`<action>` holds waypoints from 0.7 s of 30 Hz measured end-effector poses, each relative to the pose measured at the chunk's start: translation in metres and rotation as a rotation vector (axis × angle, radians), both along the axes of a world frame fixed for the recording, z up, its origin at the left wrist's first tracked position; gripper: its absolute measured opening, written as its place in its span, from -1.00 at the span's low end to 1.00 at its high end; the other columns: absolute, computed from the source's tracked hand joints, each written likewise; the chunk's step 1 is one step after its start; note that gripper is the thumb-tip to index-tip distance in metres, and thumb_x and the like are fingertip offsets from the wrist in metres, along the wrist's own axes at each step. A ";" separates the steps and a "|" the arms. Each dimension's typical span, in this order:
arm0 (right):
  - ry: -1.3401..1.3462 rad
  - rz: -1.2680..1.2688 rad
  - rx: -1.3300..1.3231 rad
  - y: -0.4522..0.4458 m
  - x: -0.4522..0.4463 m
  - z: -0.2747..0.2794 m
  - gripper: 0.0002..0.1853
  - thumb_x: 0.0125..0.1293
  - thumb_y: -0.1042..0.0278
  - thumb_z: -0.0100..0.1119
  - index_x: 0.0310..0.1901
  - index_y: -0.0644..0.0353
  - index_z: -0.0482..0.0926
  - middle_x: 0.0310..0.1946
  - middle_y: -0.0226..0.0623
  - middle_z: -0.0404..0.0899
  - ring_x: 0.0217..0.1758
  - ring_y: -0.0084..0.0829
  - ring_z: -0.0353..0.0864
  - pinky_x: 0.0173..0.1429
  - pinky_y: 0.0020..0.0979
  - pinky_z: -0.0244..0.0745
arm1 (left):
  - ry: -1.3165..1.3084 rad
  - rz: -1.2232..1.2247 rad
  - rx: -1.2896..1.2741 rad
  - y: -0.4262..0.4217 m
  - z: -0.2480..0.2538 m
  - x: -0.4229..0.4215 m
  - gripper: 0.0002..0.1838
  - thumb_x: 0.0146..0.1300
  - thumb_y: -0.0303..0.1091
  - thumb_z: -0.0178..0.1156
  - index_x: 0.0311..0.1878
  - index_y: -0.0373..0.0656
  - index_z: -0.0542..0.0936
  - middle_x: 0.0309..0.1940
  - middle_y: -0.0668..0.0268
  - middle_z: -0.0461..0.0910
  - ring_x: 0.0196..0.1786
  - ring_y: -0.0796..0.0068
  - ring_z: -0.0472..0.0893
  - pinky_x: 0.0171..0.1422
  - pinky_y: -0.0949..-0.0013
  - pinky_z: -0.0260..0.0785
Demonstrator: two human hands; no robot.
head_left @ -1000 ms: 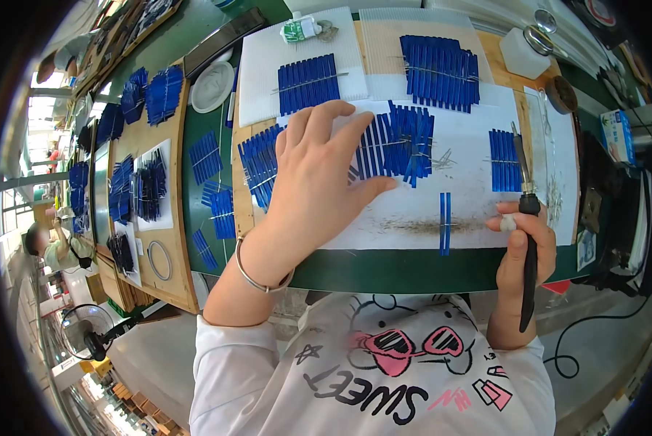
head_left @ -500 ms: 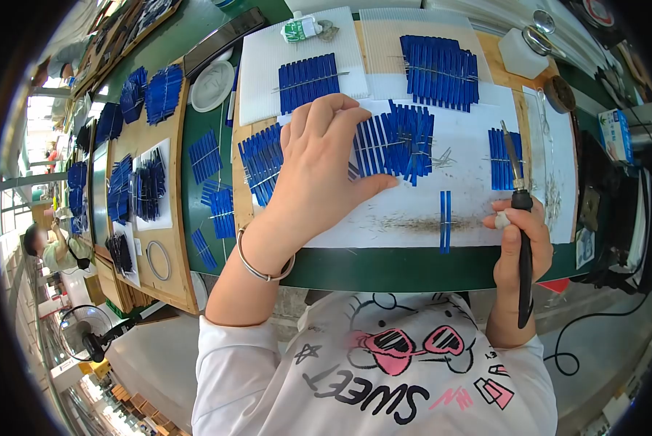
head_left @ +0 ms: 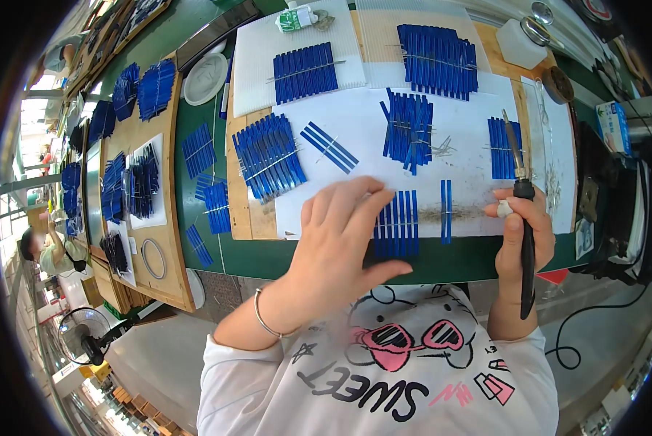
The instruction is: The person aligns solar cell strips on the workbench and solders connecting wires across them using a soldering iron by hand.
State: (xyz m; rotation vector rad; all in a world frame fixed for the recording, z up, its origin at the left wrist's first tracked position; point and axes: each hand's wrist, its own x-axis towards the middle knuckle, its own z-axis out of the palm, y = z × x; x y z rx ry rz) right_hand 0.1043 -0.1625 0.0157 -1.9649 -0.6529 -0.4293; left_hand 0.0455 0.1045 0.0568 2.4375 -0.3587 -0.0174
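Note:
My left hand (head_left: pixel 347 232) is near the front edge of the table, its fingers and thumb bent around a row of blue solar cell strips (head_left: pixel 397 221). Part of that row hangs past the white paper. In my right hand (head_left: pixel 525 229) is a soldering iron (head_left: pixel 525 251) with a black handle, its tip pointing away from me. A small whitish lump (head_left: pixel 504 209) sits between those fingers. Under the iron's tip lies a row of strips (head_left: pixel 501 149). A narrow pair of strips (head_left: pixel 446 211) rests between my hands. Loose thin wires (head_left: pixel 446 147) lie beside a strip pile (head_left: pixel 409 127).
More strip stacks (head_left: pixel 269 156) lie on the left and along the back (head_left: pixel 438 62). A small slanted row (head_left: pixel 329 147) is on the paper. A white pump bottle (head_left: pixel 522 43) and a round brown tin (head_left: pixel 557 85) stand back right. Another person works far left.
My left hand has come towards me, bringing the row of strips from beside the pile to the front edge. The slanted row is uncovered. My right hand stays nearly still with the iron.

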 end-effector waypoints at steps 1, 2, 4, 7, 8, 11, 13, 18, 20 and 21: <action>0.008 -0.005 0.014 0.000 0.000 0.000 -0.85 0.39 0.50 0.12 -0.04 0.22 0.57 -0.30 -0.13 0.73 -0.15 -0.25 0.63 0.18 -0.16 0.45 | -0.029 0.051 -0.037 -0.001 -0.003 -0.007 -0.15 -0.16 -0.09 0.56 0.27 -0.15 0.49 0.22 0.20 0.43 0.24 0.10 0.38 0.30 0.10 0.16; 0.009 -0.005 0.012 -0.002 -0.001 0.001 -0.85 0.39 0.50 0.12 -0.04 0.22 0.57 -0.30 -0.13 0.73 -0.15 -0.25 0.63 0.18 -0.16 0.45 | -0.028 0.051 -0.039 -0.001 -0.009 -0.014 -0.15 -0.16 -0.09 0.56 0.27 -0.15 0.49 0.22 0.20 0.43 0.24 0.10 0.38 0.30 0.10 0.16; 0.068 0.040 0.045 -0.003 -0.001 0.004 -0.84 0.35 0.39 0.27 -0.08 0.16 0.56 -0.25 -0.17 0.75 -0.09 -0.23 0.66 0.23 -0.10 0.42 | -0.260 0.092 0.099 0.001 -0.022 -0.026 -0.25 -0.07 0.01 0.48 0.24 -0.06 0.58 0.21 0.23 0.48 0.20 0.17 0.42 0.30 0.13 0.16; -0.031 0.208 -0.191 0.009 0.004 0.024 -0.65 0.20 0.23 0.45 -0.07 0.09 0.52 -0.07 -0.22 0.75 0.09 -0.17 0.64 0.35 -0.03 0.30 | -0.290 0.071 0.239 0.001 -0.031 -0.035 -0.32 0.02 0.09 0.38 0.23 0.01 0.62 0.32 0.22 0.45 0.22 0.24 0.43 0.30 0.16 0.16; -0.028 0.204 -0.194 0.016 0.003 0.029 -0.65 0.20 0.23 0.45 -0.07 0.09 0.52 -0.07 -0.22 0.75 0.09 -0.17 0.64 0.35 -0.03 0.30 | -0.291 0.059 0.282 -0.001 -0.032 -0.036 -0.32 0.04 0.09 0.37 0.25 0.01 0.61 0.36 0.20 0.42 0.24 0.24 0.42 0.31 0.16 0.16; 0.027 0.350 -0.500 0.031 0.005 0.036 -0.35 -0.01 -0.08 0.56 0.03 -0.03 0.45 0.14 -0.20 0.67 0.32 -0.08 0.51 0.54 0.08 0.04 | -0.296 0.047 0.292 -0.009 -0.033 -0.030 -0.30 0.06 0.11 0.35 0.27 -0.01 0.60 0.40 0.16 0.38 0.24 0.21 0.41 0.32 0.14 0.13; 0.044 0.333 -0.488 0.035 0.007 0.030 -0.36 -0.09 0.03 0.58 0.01 -0.03 0.46 0.16 -0.25 0.65 0.36 -0.12 0.47 0.53 0.10 0.04 | -0.312 0.043 0.290 -0.012 -0.033 -0.026 -0.29 0.04 0.12 0.36 0.26 -0.01 0.61 0.39 0.11 0.38 0.22 0.16 0.42 0.32 0.12 0.13; 0.042 0.289 -0.511 0.035 0.006 0.019 -0.36 -0.01 -0.15 0.51 0.05 -0.11 0.44 0.20 -0.26 0.63 0.38 -0.12 0.45 0.59 0.07 -0.10 | -0.378 0.035 0.213 -0.017 -0.038 -0.022 -0.37 0.05 0.05 0.38 0.22 0.03 0.64 0.35 0.10 0.41 0.20 0.17 0.43 0.29 0.14 0.16; 0.031 0.271 -0.508 0.039 0.004 0.023 -0.34 -0.12 -0.06 0.55 0.02 -0.09 0.46 0.16 -0.30 0.65 0.37 -0.17 0.47 0.57 0.09 -0.05 | -0.403 0.028 0.201 -0.021 -0.041 -0.019 -0.40 0.06 0.03 0.39 0.19 0.04 0.66 0.33 0.10 0.42 0.20 0.18 0.44 0.28 0.15 0.17; 0.020 0.252 -0.503 0.041 0.003 0.024 -0.33 -0.22 0.03 0.59 -0.02 -0.07 0.48 0.12 -0.35 0.67 0.35 -0.22 0.50 0.55 0.11 -0.01 | -0.444 0.046 0.202 -0.024 -0.045 -0.018 -0.43 0.05 0.00 0.39 0.17 0.05 0.67 0.31 0.12 0.44 0.19 0.20 0.45 0.28 0.16 0.17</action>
